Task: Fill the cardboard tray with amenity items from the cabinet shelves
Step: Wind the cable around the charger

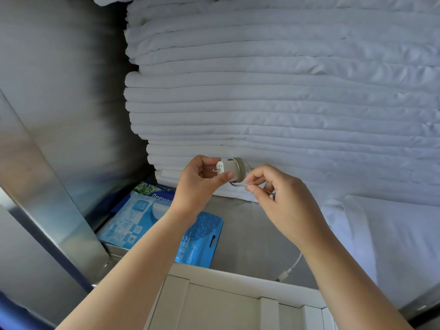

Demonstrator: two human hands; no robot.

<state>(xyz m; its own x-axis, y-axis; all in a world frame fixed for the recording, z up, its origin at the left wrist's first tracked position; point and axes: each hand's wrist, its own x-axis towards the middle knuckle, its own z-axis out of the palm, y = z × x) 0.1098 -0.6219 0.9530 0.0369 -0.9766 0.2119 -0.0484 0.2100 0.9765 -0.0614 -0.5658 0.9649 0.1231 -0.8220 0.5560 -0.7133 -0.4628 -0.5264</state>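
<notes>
Above the cardboard tray (238, 281), the left hand (197, 184) curls its thumb and fingers round a white charger plug (228, 168). The right hand (285, 206) pinches the plug's white cable (238, 185) just beside it. Folded white sheets (262, 103) sit behind the tray, and blue packets (140, 217) lie left of it.

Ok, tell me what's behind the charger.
Stacked folded white linens stand behind the charger. The left hand, gripping it, and right hand, pinching its cable, hide some lowest layers.
</notes>
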